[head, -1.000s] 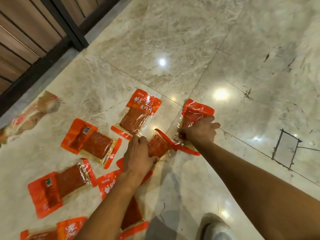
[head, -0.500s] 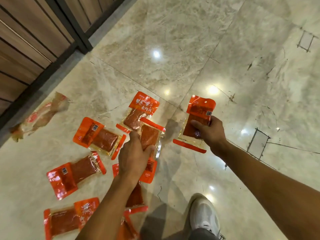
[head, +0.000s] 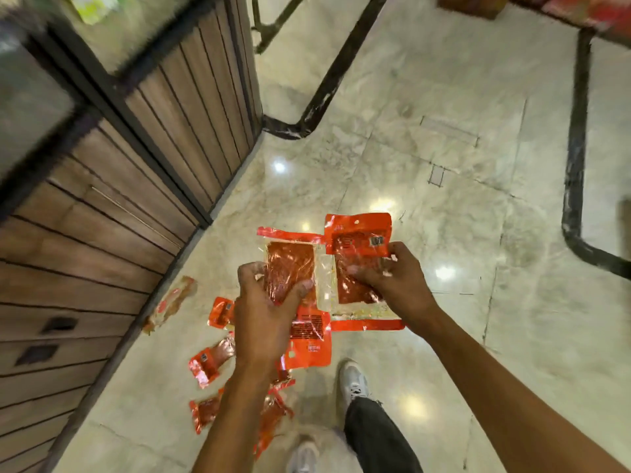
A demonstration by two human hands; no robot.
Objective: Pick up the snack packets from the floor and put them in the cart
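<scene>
Each of my hands holds an orange snack packet with a clear window, lifted off the marble floor. My left hand grips one packet by its middle, its orange end hanging below. My right hand grips a second packet beside it, barcode side up; the two packets touch edge to edge. Several more orange packets lie on the floor below my left arm, partly hidden by it. One paler packet lies by the cabinet base. No cart is visible.
A wood-panelled cabinet with a black frame stands at the left. Black metal frame legs rest on the floor ahead, and another curves at the right. My shoes and a dark trouser leg are at the bottom.
Both hands rose from the floor with a packet each and came together. The view pulled back and up, bringing the cabinet and the black frame legs into sight.
</scene>
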